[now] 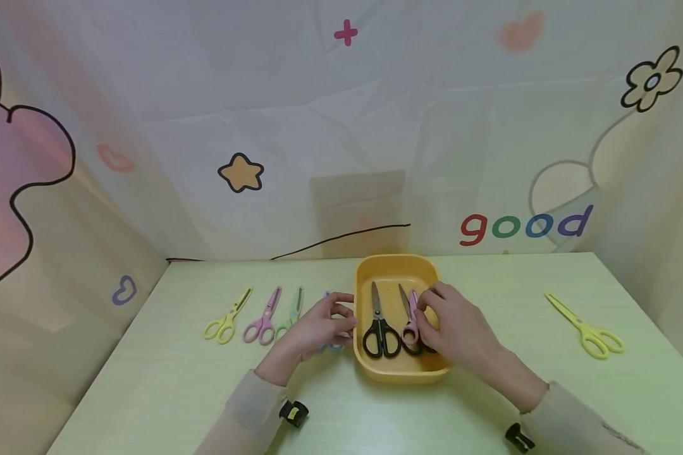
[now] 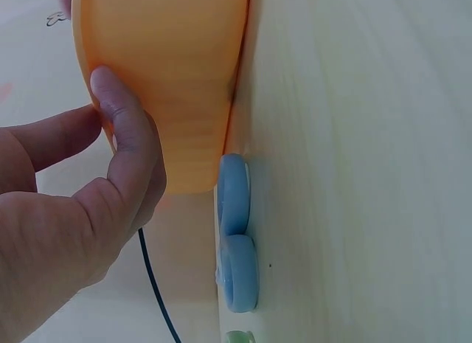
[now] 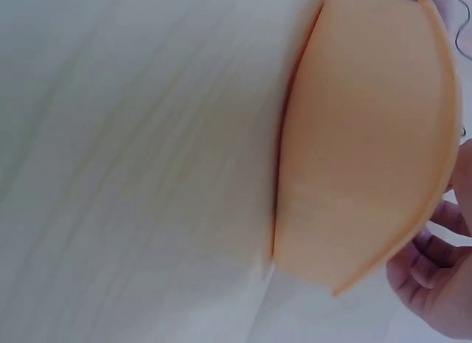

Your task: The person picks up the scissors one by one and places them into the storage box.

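A yellow plastic bin (image 1: 401,376) stands mid-table. Inside, black-handled scissors (image 1: 381,335) lie on the left; another black-handled pair (image 1: 403,296) is partly covered on the right. Over that pair lie pink scissors (image 1: 411,328), which my right hand (image 1: 461,325) pinches with curled fingers; the exact contact is hidden. My left hand (image 1: 321,322) holds the bin's left side near the rim, its thumb (image 2: 125,122) bent against the outer wall. Just left of the bin lie blue scissors (image 2: 236,195), mostly behind my left hand in the head view.
Farther left on the table lie yellow scissors (image 1: 225,323), pink-purple scissors (image 1: 264,319) and green scissors (image 1: 293,313). Another yellow pair (image 1: 589,332) lies on the right. A printed curtain (image 1: 284,126) hangs behind the table's back edge.
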`<action>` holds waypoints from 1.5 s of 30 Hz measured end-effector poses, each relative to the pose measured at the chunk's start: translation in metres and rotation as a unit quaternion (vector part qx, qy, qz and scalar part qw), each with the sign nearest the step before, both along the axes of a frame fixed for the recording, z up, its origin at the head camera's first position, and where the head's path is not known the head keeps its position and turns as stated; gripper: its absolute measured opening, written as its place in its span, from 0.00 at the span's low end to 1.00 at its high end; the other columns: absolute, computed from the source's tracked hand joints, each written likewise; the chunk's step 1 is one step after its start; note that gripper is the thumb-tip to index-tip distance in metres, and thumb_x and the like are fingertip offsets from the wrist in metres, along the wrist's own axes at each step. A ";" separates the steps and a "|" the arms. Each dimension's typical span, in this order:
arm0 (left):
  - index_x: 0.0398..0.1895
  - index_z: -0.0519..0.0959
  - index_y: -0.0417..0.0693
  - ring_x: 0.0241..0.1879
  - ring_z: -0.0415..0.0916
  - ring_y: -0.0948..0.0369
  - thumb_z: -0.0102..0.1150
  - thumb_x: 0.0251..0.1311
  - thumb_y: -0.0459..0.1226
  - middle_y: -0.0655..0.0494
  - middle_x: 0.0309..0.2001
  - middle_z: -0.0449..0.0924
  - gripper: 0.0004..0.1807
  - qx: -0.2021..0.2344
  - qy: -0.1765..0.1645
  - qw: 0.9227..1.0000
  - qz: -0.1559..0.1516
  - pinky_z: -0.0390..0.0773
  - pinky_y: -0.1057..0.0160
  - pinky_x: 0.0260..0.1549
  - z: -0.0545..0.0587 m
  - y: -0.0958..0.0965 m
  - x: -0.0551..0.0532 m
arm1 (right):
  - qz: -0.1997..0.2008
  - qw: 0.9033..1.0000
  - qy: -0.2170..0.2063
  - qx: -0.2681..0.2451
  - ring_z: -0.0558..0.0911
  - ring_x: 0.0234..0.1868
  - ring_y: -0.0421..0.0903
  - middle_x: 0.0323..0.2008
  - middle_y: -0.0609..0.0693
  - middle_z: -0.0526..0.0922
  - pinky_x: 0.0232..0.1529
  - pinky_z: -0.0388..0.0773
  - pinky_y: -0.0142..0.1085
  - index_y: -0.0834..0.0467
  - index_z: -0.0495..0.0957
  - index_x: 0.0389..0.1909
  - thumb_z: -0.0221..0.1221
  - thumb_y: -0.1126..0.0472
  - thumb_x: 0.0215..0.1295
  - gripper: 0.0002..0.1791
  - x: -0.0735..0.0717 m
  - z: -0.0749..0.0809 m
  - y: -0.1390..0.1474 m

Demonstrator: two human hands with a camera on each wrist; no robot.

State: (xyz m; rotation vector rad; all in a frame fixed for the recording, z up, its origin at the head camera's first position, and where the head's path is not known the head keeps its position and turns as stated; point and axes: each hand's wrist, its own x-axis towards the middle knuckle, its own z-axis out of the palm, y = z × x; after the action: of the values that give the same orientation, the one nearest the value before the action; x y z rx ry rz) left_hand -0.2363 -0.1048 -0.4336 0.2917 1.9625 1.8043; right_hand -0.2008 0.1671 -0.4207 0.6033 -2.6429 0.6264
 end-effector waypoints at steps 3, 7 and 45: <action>0.73 0.60 0.32 0.39 0.77 0.56 0.55 0.73 0.25 0.42 0.49 0.71 0.28 -0.001 0.002 1.000 -0.002 0.86 0.59 0.40 0.000 0.001 0.000 | -0.008 1.000 0.011 -0.013 0.73 0.33 0.45 0.37 0.50 0.77 0.30 0.80 0.36 0.55 0.80 0.33 0.68 0.64 0.63 0.05 0.000 0.000 0.010; 0.73 0.60 0.33 0.39 0.77 0.55 0.55 0.73 0.26 0.42 0.50 0.71 0.28 -0.003 0.003 1.000 -0.001 0.86 0.58 0.40 0.001 0.001 0.001 | -0.015 0.999 0.019 -0.029 0.77 0.35 0.48 0.36 0.51 0.78 0.34 0.81 0.41 0.57 0.80 0.35 0.66 0.66 0.63 0.04 0.000 0.002 0.024; 0.73 0.60 0.33 0.38 0.78 0.57 0.53 0.73 0.25 0.43 0.48 0.72 0.28 -0.009 0.000 1.000 -0.001 0.86 0.60 0.39 0.002 0.001 0.001 | -0.138 0.954 -0.227 0.136 0.71 0.50 0.75 0.49 0.78 0.71 0.42 0.74 0.70 0.74 0.71 0.58 0.66 0.55 0.65 0.31 0.007 -0.016 0.139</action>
State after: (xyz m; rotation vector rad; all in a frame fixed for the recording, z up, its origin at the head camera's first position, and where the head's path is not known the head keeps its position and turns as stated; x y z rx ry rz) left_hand -0.2353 -0.1039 -0.4314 0.2867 1.9764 1.7852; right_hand -0.1938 0.3063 -0.4364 0.1549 -3.1994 0.3497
